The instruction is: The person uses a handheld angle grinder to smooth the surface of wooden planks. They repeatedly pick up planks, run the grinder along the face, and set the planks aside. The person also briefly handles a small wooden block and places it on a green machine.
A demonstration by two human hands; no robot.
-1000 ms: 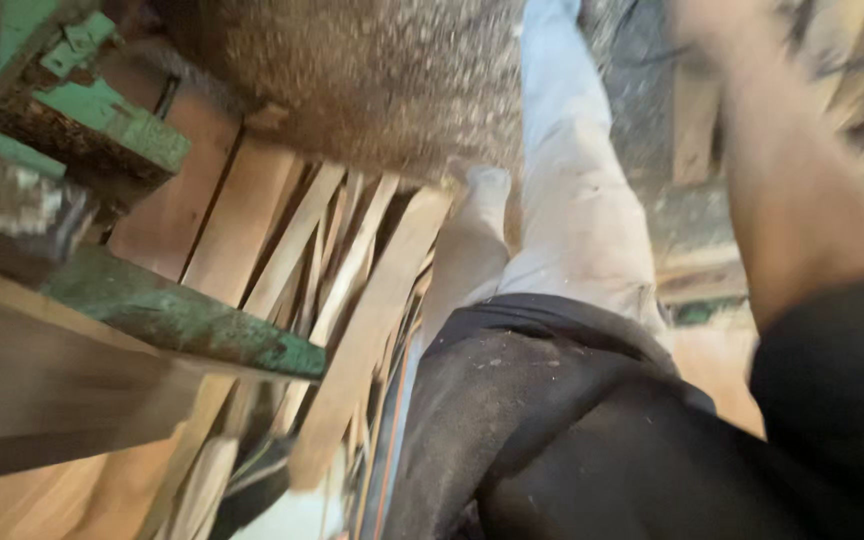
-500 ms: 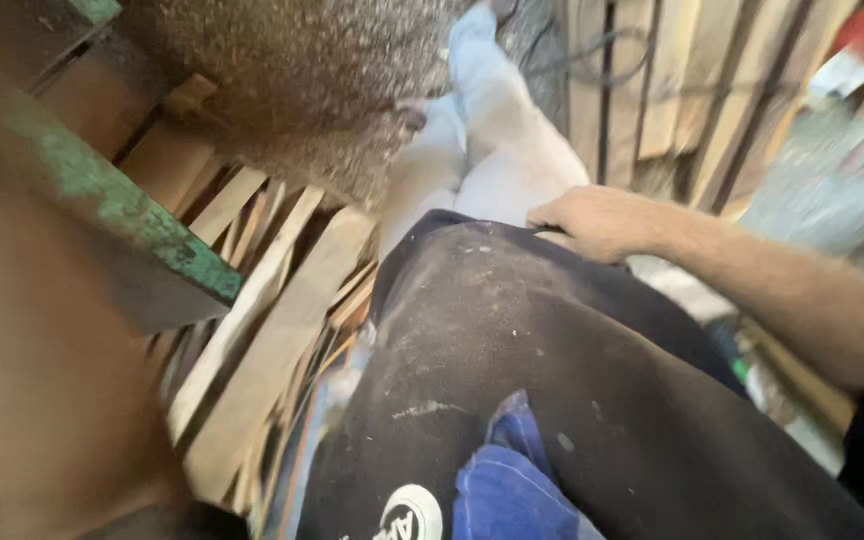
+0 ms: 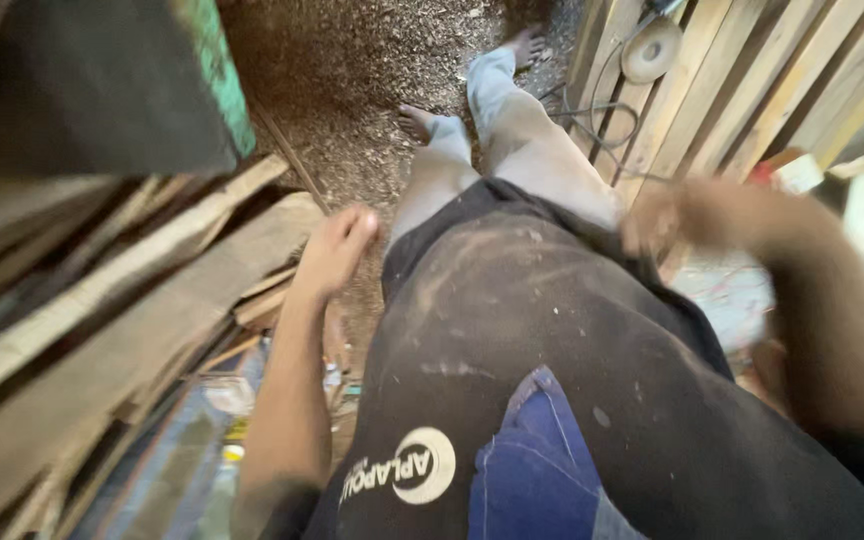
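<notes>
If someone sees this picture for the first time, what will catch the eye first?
First, the dusty black apron filling the middle, with bare feet on the sawdust floor above it. The left hand hangs empty beside stacked wooden planks at left. The blurred right hand is near upright boards and a round disc tool.

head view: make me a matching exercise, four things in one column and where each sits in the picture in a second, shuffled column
Things:
1. left hand
2. right hand
3. round disc tool
4. green-edged machine part

Places:
A. top right, against the upright planks
B. top left, above the stacked boards
C. by the stacked boards, left of the dark apron
D. at the apron's right edge, blurred

Pairs: 1-C, 2-D, 3-A, 4-B
</notes>
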